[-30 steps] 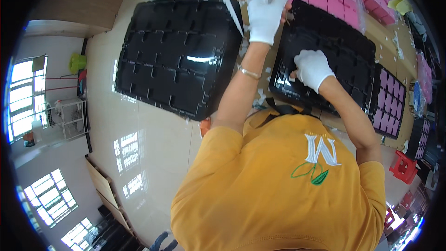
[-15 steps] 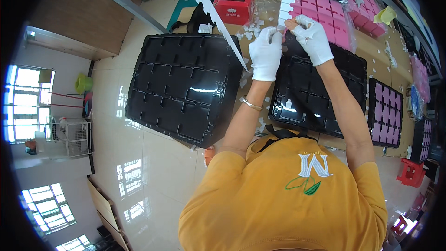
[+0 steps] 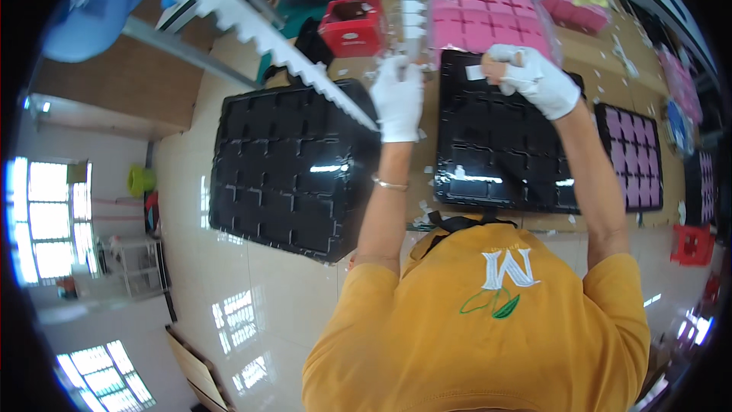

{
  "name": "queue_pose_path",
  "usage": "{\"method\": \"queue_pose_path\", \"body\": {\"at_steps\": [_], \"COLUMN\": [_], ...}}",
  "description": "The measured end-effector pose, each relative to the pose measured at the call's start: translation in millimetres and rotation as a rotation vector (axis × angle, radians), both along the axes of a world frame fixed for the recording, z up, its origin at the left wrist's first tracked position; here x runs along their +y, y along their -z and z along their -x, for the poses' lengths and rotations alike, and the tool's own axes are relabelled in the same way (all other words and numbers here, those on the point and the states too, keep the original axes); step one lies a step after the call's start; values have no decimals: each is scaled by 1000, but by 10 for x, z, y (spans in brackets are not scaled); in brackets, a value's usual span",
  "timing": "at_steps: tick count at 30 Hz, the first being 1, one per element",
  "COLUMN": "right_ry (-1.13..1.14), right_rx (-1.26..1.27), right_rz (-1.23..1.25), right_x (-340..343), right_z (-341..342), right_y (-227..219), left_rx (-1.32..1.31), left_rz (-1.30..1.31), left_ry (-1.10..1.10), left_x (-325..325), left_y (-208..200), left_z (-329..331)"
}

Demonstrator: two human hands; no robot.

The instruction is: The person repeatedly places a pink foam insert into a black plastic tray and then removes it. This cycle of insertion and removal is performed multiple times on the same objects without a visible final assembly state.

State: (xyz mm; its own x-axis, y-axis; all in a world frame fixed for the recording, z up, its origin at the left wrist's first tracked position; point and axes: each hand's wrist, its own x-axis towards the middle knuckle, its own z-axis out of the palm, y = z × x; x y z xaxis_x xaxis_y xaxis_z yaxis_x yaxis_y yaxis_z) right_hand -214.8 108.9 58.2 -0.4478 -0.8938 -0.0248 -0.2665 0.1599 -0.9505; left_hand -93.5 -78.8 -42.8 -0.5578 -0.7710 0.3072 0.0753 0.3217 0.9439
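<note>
The right hand (image 3: 534,85) is wearing a white cloth glove, and its bare fingertips (image 3: 496,70) are poking out. The fingers are pinching a small, flat white piece (image 3: 475,72). That piece is sticking out to the left, over the far part of a black tray (image 3: 496,145). The tray is shining like smooth, hard plastic, and thin raised lines are making squares on it

The left hand (image 3: 398,103) is wearing a white glove too. Its fingers are curling a little, close to the near end of a long white strip (image 3: 412,8) with little bumps on its edge. I am not able to tell if they are gripping it

A bigger black tray (image 3: 278,175) is sitting on the left, and a white zigzag strip (image 3: 252,34) is slanting over its corner. Soft-looking pink blocks (image 3: 488,15) are lying in crinkly clear plastic behind the right-hand tray. A red box (image 3: 351,28) is standing open at the back. A small tray of purple blocks (image 3: 634,156) is lying on the right of the brown tabletop (image 3: 606,84)
</note>
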Motion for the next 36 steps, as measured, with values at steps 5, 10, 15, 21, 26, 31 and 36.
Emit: {"method": "queue_pose_path", "body": {"at_steps": [5, 10, 15, 21, 26, 31, 36], "right_ry": [-74, -187, -156, -114, 12, 328, 246], "right_rx": [436, 1064, 1122, 1039, 1031, 662, 530], "right_rz": [-405, -529, -539, -689, -655, -378, 341], "right_x": [1178, 1657, 1442, 1346, 1451, 911, -197], "right_z": [1170, 1704, 1718, 1920, 1901, 1428, 612], "right_y": [180, 705, 887, 1159, 1167, 1022, 548], "left_rx": [79, 63, -3, -3, 9, -13, 42], "left_rz": [-298, -335, -323, -302, -332, -376, -453], "left_ry": [172, 92, 38, 27, 17, 67, 134], "left_x": [16, 90, 125, 180, 198, 217, 303], "left_y": [-244, -358, -364, -395, -465, -392, -387], "left_z": [-82, -61, -87, -5, 23, 39, 64]}}
